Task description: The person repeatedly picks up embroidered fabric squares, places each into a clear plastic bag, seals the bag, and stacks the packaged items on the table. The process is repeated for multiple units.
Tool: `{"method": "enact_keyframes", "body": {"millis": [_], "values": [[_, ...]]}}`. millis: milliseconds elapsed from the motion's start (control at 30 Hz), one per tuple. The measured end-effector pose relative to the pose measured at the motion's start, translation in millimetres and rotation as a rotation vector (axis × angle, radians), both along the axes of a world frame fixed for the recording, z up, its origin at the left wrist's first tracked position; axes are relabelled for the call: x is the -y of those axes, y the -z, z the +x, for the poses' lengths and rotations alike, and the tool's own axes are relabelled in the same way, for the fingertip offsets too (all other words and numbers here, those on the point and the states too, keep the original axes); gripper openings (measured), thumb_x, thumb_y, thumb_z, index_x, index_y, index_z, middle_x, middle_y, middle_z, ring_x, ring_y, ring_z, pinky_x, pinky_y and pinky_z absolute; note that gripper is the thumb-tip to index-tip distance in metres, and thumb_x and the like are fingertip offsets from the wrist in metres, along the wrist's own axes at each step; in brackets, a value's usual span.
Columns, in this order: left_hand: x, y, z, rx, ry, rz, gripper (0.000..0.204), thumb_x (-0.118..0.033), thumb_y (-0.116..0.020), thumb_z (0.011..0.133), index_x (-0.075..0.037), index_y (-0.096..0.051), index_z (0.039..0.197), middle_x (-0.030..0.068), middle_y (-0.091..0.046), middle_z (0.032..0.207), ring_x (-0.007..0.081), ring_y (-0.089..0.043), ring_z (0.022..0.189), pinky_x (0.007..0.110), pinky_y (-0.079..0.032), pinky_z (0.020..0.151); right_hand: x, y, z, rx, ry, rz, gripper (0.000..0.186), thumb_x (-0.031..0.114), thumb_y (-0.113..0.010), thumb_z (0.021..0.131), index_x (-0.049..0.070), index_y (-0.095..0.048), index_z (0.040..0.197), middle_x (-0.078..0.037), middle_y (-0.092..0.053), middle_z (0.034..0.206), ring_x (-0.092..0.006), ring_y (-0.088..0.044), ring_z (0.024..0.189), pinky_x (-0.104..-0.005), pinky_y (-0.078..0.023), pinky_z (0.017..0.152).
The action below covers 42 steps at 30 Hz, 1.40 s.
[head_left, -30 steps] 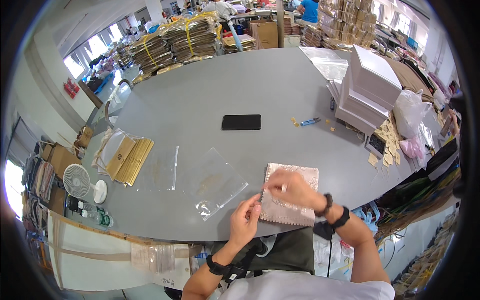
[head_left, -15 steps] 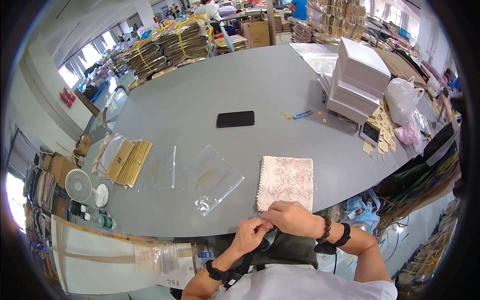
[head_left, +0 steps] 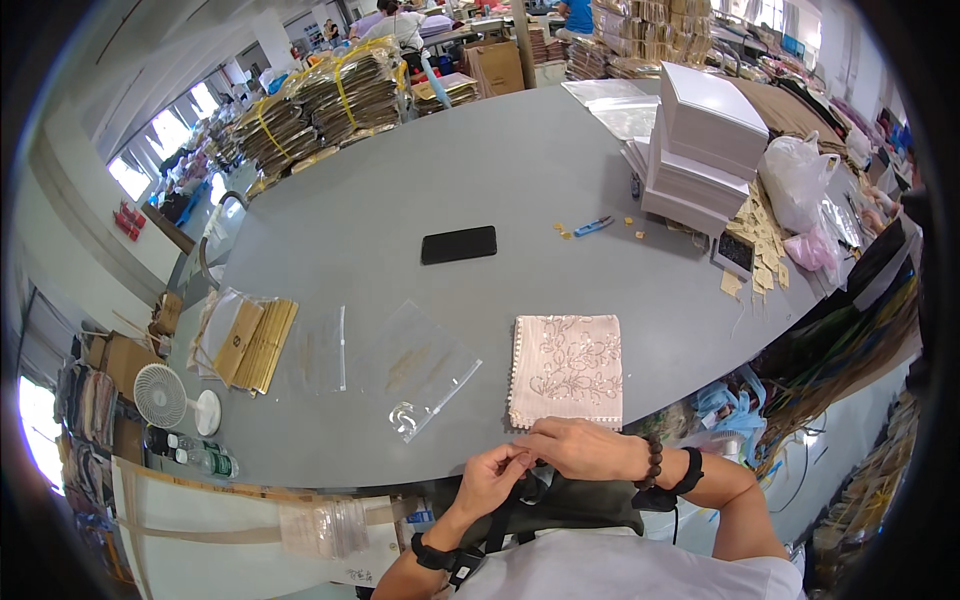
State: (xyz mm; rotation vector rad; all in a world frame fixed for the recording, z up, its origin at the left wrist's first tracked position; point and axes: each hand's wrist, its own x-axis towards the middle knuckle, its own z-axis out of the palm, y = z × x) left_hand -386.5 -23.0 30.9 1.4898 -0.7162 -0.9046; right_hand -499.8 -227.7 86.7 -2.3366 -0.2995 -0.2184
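Note:
My left hand (head_left: 492, 476) and my right hand (head_left: 580, 448) meet just over the table's near edge, fingertips pinched together. Whatever lies between the fingers is too small or hidden to make out. Right above my right hand lies a folded pale pink cloth (head_left: 567, 368) with a brown floral pattern and a beaded-looking left edge. To its left, a clear zip bag (head_left: 425, 365) lies flat and tilted, and a second clear zip bag (head_left: 322, 350) is beside it. Neither hand grips the cloth.
A black phone (head_left: 458, 245) lies mid-table, with a blue cutter (head_left: 594, 227) to its right. White stacked blocks (head_left: 705, 150) and tan tags (head_left: 765, 245) fill the right side. On the left are brown card sleeves (head_left: 262, 345), a white fan (head_left: 165, 395) and bottles (head_left: 207, 460).
The view has shifted slightly, so the table things appear a little further left. My hands stay together at the table's edge, with the fingers slightly rearranged.

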Motion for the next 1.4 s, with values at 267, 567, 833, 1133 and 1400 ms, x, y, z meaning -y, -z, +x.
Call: {"method": "enact_keyframes", "body": {"millis": [267, 567, 833, 1133, 1400], "values": [[3, -13, -3, 0.846, -0.136, -0.013, 0.006, -0.004, -0.076, 0.095, 0.000, -0.073, 0.095, 0.0073, -0.069, 0.081, 0.0128, -0.062, 0.063, 0.029, -0.051, 0.060, -8, 13, -2, -0.026, 0.074, -0.101, 0.015, 0.012, -0.069, 0.093, 0.005, -0.068, 0.106, -0.012, -0.066, 0.096, -0.0334, -0.072, 0.090, -0.0449, -0.059, 0.069], [-11, 6, 1, -0.076, 0.037, 0.071, 0.024, -0.021, -0.061, 0.112, 0.000, -0.070, 0.105, 0.0020, -0.071, 0.091, 0.0074, -0.061, 0.080, 0.024, -0.050, 0.073, -6, 23, -8, 0.209, 0.014, 0.020, 0.013, 0.012, -0.069, 0.099, 0.004, -0.069, 0.109, -0.010, -0.065, 0.092, -0.0309, -0.070, 0.082, -0.0428, -0.059, 0.069], [-4, 3, -2, -0.194, 0.087, 0.083, 0.024, -0.022, -0.062, 0.111, -0.001, -0.071, 0.103, 0.0026, -0.071, 0.090, 0.0081, -0.062, 0.078, 0.024, -0.051, 0.071, 5, 19, -7, 0.200, -0.049, 0.021, 0.013, 0.008, -0.070, 0.096, 0.003, -0.068, 0.107, -0.012, -0.065, 0.095, -0.0335, -0.068, 0.089, -0.0430, -0.059, 0.078], [21, -15, 35, 0.709, -0.285, 0.160, 0.010, -0.006, -0.077, 0.096, -0.005, -0.077, 0.106, 0.0100, -0.071, 0.091, 0.0192, -0.069, 0.074, 0.033, -0.054, 0.066, 41, 32, 22, 0.134, 0.237, 0.081, 0.011, 0.005, -0.069, 0.096, 0.001, -0.071, 0.105, -0.014, -0.068, 0.100, -0.0346, -0.069, 0.090, -0.0432, -0.058, 0.078], [44, 1, 47, 0.712, -0.176, 0.057, 0.011, -0.004, -0.075, 0.096, -0.004, -0.075, 0.107, 0.0116, -0.071, 0.096, 0.0305, -0.070, 0.081, 0.039, -0.055, 0.072, 38, 48, 50, 0.068, 0.173, 0.048, 0.012, 0.005, -0.070, 0.098, 0.002, -0.073, 0.109, -0.012, -0.069, 0.101, -0.0320, -0.070, 0.086, -0.0399, -0.058, 0.076]]}}
